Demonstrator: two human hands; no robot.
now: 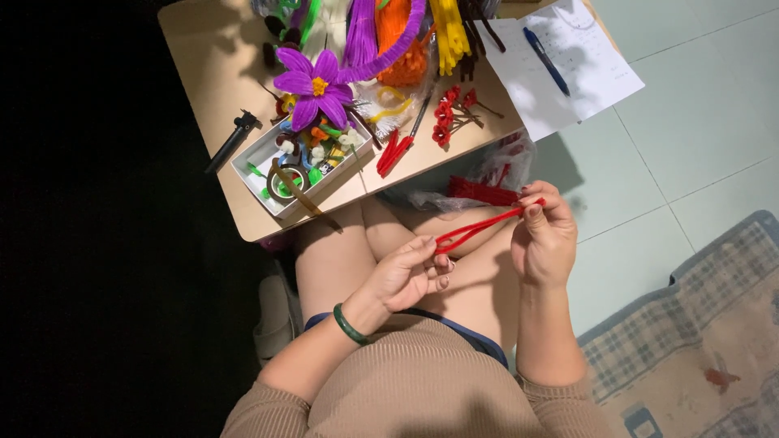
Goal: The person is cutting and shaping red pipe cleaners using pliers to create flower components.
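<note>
- A red pipe cleaner [485, 226] is held over the lap, at about 3 o'clock from the frame's centre, below the table [213, 49] edge; it is folded into a long narrow loop.
- The left hand [408, 276] is closed in a pinch on the looped end, thumb and forefinger pressed together around it; a green bangle [350, 326] is worn on that wrist.
- The right hand [544, 237] is pinched on the other end, where the two strands meet, with its fingers curled close.
- The loop could be pulled flat or kinked if the hands are drawn apart too hard, since the wire core is judged to keep any bend given to it.
- A strand end could slip from the right pinch, as only a short tip is gripped; the loop would likely spring open.
- The wire tip could prick a fingertip if pushed end-on.
- A clear bag of red pipe cleaners [480, 191] lies on the knees at 12 o'clock of the hands, just beside the right hand; it could be nudged off onto the floor by a wide elbow or wrist move.
- Small red flowers [449, 113] and a purple flower [315, 88] rest on the table, well apart from the hands, and are judged safe from them.
- A white tray [258, 156] of oddments overhangs near the table's edge at 10 o'clock; a knee bump to the table might shift it.
</note>
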